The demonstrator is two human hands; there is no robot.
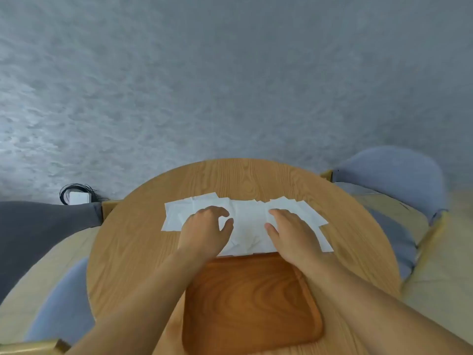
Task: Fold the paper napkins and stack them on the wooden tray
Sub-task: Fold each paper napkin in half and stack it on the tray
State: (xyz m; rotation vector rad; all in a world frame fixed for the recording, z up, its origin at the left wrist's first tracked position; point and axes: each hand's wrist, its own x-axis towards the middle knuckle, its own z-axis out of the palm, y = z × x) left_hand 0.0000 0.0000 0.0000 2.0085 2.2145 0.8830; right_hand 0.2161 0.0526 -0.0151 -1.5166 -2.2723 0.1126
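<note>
White paper napkins (249, 220) lie unfolded in an overlapping row across the round table (243, 176), just beyond the far edge of the wooden tray (252, 303). The left hand (204, 228) rests on them with its fingers loosely curved and gripping nothing. The right hand (291, 234) lies flat on them with its fingers straight. Blue chairs (389, 172) flank the table.

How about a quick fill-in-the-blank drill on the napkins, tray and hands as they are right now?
1. The napkins lie in an overlapping row and are all ____ in colour.
2. The top of the table is ____ in shape.
3. The left hand and right hand both rest on the ____.
4. The wooden tray sits ____ the napkins and the person.
Missing words: white; round; napkins; between.
</note>
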